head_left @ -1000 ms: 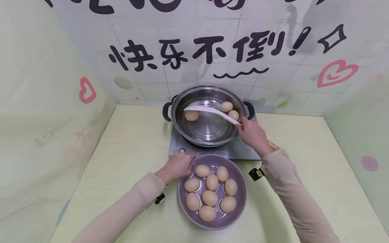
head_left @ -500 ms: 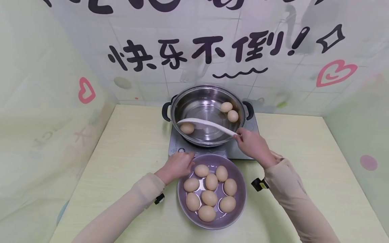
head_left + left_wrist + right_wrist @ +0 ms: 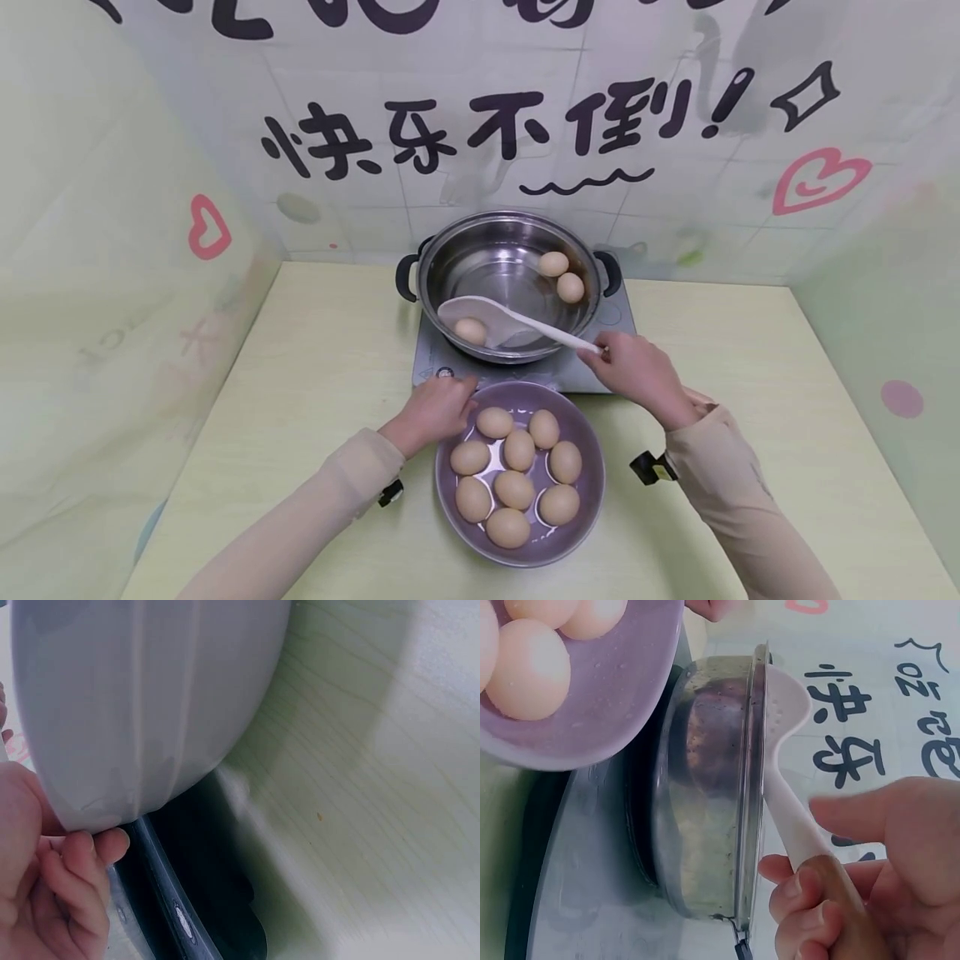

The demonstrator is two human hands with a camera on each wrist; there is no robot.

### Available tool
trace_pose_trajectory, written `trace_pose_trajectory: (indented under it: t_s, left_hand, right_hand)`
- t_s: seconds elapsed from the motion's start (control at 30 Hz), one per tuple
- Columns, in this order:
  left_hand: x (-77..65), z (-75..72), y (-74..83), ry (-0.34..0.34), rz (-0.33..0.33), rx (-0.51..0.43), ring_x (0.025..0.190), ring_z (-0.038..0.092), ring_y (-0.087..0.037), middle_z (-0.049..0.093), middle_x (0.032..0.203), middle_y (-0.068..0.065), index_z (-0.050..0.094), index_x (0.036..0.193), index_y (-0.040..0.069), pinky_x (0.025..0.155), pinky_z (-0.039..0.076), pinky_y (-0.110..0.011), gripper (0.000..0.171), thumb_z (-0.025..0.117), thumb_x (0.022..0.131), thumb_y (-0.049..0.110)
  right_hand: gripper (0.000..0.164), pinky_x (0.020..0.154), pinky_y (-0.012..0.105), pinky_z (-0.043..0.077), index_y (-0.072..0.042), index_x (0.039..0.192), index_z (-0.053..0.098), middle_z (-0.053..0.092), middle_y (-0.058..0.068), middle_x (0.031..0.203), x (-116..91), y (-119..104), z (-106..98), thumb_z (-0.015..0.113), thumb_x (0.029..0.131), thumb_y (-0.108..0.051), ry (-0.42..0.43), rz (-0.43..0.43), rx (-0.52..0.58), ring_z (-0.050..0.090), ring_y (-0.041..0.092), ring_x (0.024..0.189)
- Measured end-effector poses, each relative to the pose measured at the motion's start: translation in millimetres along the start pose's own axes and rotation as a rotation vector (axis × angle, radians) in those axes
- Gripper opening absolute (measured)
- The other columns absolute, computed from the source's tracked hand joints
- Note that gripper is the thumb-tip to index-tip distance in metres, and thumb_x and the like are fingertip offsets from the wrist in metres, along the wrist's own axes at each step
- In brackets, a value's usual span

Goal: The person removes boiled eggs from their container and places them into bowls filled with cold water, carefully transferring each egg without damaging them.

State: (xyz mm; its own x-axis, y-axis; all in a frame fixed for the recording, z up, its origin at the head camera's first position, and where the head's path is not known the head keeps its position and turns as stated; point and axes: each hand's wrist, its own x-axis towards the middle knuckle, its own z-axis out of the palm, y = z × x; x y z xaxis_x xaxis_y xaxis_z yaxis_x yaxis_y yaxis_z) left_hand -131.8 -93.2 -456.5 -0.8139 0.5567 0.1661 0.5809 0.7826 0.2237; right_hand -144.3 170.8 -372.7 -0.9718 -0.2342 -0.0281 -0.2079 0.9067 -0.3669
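My right hand (image 3: 637,373) grips the brown handle end of a white slotted spoon (image 3: 791,814). In the head view its broad head lies inside the steel pot (image 3: 425,312), at the near left. An egg (image 3: 470,332) sits at the spoon's head, overlapping it. Two more eggs (image 3: 570,288) rest at the pot's right side. My left hand (image 3: 435,410) pinches the rim of a purple bowl (image 3: 525,557) at its far left, thumb and fingertips meeting the edge in the left wrist view. Several brown eggs (image 3: 513,490) lie in that bowl.
The pot stands on a flat grey cooktop (image 3: 600,379), its black side handles (image 3: 406,277) sticking out left and right. The bowl sits just in front of the cooktop on the pale wooden table (image 3: 300,350). A printed wall sheet (image 3: 450,50) rises close behind the pot.
The slotted spoon has come toward the near left of the pot, and its head has turned to show its broad face. The lone egg has shifted nearer with it. My left hand stays put.
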Motion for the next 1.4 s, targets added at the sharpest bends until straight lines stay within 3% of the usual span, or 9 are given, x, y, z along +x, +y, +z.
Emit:
trace_pose_trajectory:
  t_s: [0.23, 0.5, 1.17, 1.4]
  left_hand:
    - [0.0, 2.0, -1.2, -0.015, -0.006, 0.004, 0.053, 0.055, -0.027, 0.055, 0.058, -0.005, 0.051, 0.074, 0.008, 0.046, 0.042, -0.037, 0.015, 0.065, 0.078, 0.014]
    - [0.7, -0.9, 0.4, -0.033, -0.015, -0.007, 0.052, 0.055, -0.026, 0.055, 0.058, -0.005, 0.053, 0.076, 0.008, 0.046, 0.042, -0.037, 0.014, 0.065, 0.079, 0.015]
    - [-0.5, -0.7, 0.4, -0.018, -0.013, -0.012, 0.051, 0.054, -0.025, 0.054, 0.058, -0.004, 0.052, 0.074, 0.009, 0.045, 0.041, -0.035, 0.016, 0.066, 0.078, 0.014]
    - [0.2, -1.0, 0.2, -0.020, -0.017, -0.009, 0.053, 0.055, -0.026, 0.055, 0.058, -0.004, 0.052, 0.074, 0.009, 0.046, 0.042, -0.036, 0.015, 0.065, 0.078, 0.014]
  right_hand:
    - [0.023, 0.043, 0.029, 0.027, -0.009, 0.071, 0.056, 0.036, -0.002, 0.051, -4, 5, -4, 0.056, 0.088, -0.024, -0.015, -0.029, -0.012, 0.036, 0.015, 0.046]
    - [0.027, 0.045, 0.029, 0.030, -0.010, 0.067, 0.053, 0.040, 0.000, 0.052, -4, 12, -14, 0.051, 0.090, -0.024, -0.090, -0.015, -0.009, 0.039, 0.016, 0.047]
    - [0.029, 0.047, 0.027, 0.033, 0.004, 0.085, 0.061, 0.041, 0.000, 0.056, 2, 25, -20, 0.046, 0.093, -0.020, -0.262, 0.022, 0.213, 0.036, 0.013, 0.048]
    - [0.030, 0.047, 0.028, 0.033, 0.005, 0.087, 0.061, 0.041, 0.001, 0.057, -2, 26, -27, 0.046, 0.093, -0.021, -0.262, 0.028, 0.225, 0.037, 0.013, 0.049]
